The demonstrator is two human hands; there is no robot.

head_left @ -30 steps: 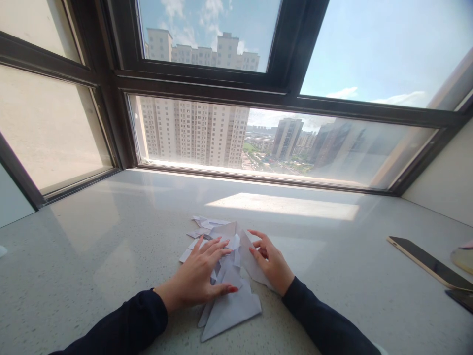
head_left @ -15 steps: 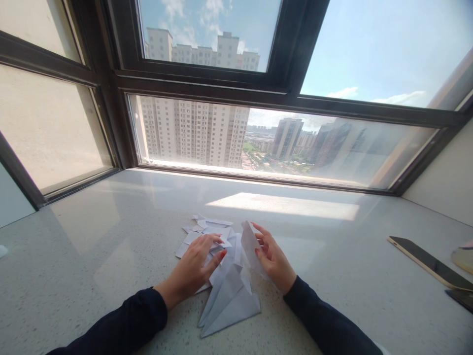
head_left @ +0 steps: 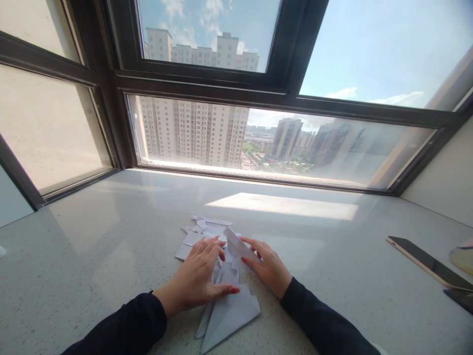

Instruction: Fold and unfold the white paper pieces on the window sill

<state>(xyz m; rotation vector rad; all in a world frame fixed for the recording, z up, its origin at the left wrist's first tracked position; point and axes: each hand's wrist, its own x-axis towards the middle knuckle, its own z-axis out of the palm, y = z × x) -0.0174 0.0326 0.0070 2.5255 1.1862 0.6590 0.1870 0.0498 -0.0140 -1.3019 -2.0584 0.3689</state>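
Note:
Folded white papers, some shaped like paper planes, lie in an overlapping pile on the pale speckled sill. My left hand rests over the left of the pile, thumb stretched across the nearest papers and fingers apart. Between the thumb and fingers of my right hand is a folded white paper, tilted up at the pile's right side. Beyond my left fingers, smaller folded papers lie at the far end of the pile. Both palms are hidden from view.
A phone lies on the sill to the right, with a dark object at its near end. The dark window frame borders the sill at the back. Sunlight falls in a bright patch behind the papers.
My right hand has brought its folded paper left and lower over the pile. My left thumb has shifted toward me onto the nearest papers, which have slid slightly nearer.

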